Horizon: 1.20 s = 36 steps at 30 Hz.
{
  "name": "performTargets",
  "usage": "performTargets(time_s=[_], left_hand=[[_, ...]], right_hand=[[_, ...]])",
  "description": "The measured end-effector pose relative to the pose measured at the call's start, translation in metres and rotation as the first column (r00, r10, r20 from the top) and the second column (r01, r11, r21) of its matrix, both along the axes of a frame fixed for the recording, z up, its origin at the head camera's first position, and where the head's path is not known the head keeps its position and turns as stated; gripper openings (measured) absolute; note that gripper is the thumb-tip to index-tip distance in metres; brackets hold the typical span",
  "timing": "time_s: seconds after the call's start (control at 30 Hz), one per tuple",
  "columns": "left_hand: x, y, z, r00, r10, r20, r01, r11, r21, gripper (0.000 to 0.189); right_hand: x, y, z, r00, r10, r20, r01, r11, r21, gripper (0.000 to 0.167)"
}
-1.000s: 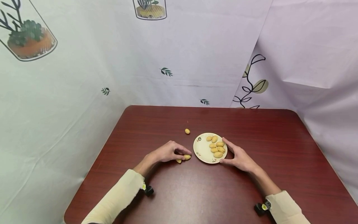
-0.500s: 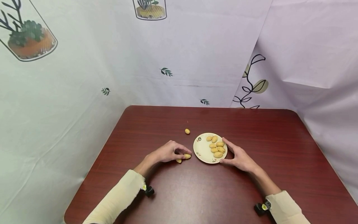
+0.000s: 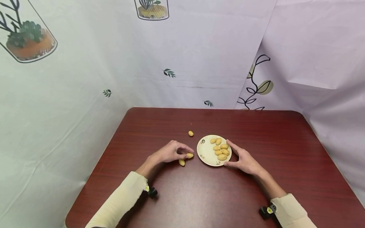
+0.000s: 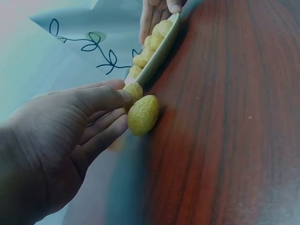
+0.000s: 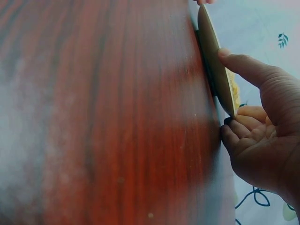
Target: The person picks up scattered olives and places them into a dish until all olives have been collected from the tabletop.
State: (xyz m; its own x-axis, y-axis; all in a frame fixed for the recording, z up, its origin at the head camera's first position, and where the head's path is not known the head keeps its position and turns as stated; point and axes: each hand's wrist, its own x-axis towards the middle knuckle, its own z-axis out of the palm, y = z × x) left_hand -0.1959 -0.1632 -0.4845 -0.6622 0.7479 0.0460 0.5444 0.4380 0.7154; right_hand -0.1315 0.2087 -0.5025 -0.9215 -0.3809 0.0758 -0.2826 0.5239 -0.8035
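Observation:
My left hand (image 3: 173, 151) pinches a small yellow, wrinkled, date-like oval (image 3: 189, 155) between thumb and fingers, just left of the plate. Another such oval (image 3: 182, 162) lies on the table beneath that hand; it shows large and wrinkled in front of the fingertips in the left wrist view. My right hand (image 3: 242, 161) holds the right side of a round cream plate (image 3: 206, 153), thumb on the near rim and fingers on the far rim. Several yellow ovals (image 3: 222, 157) sit mostly in the plate's right half. The right wrist view shows the thumb (image 5: 246, 67) against the plate's edge.
One more yellow oval (image 3: 191, 133) lies on the table behind the plate's left side. The dark red wooden table (image 3: 199, 196) has rounded far corners. A pale printed cloth (image 3: 205, 47) hangs behind and along both sides. Each wrist wears a small black camera (image 3: 152, 192).
My left hand has risen slightly and moved a little left with the pinched yellow oval, uncovering more of the one beneath it. The right hand and plate have stayed in place.

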Motion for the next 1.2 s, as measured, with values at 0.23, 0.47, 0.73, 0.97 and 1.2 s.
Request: performTargets(time_s=[0.23, 0.47, 0.73, 0.97, 1.2], left_hand=[[-0.005, 0.001, 0.003, 0.998, 0.010, 0.058, -0.012, 0.999, 0.031, 0.027], [-0.011, 0.005, 0.006, 0.999, 0.014, 0.032, -0.016, 0.998, 0.060, 0.029], [-0.015, 0.011, 0.007, 0.998, 0.037, 0.057, -0.044, 0.991, 0.126, 0.028], [-0.017, 0.021, 0.008, 0.998, 0.026, 0.064, -0.036, 0.986, 0.165, 0.028], [-0.019, 0.033, 0.008, 0.998, 0.017, 0.063, -0.030, 0.977, 0.210, 0.027]], right_hand=[[0.000, 0.000, 0.002, 1.000, 0.000, 0.000, 0.000, 1.000, 0.011, 0.104], [-0.001, 0.001, 0.001, 1.000, 0.000, -0.002, 0.000, 1.000, 0.011, 0.104], [0.000, 0.001, 0.002, 1.000, -0.003, -0.001, 0.003, 1.000, 0.022, 0.104], [0.000, 0.001, 0.001, 1.000, -0.006, 0.002, 0.006, 1.000, 0.021, 0.104], [0.000, 0.001, 0.001, 1.000, -0.004, 0.003, 0.004, 1.000, 0.016, 0.104]])
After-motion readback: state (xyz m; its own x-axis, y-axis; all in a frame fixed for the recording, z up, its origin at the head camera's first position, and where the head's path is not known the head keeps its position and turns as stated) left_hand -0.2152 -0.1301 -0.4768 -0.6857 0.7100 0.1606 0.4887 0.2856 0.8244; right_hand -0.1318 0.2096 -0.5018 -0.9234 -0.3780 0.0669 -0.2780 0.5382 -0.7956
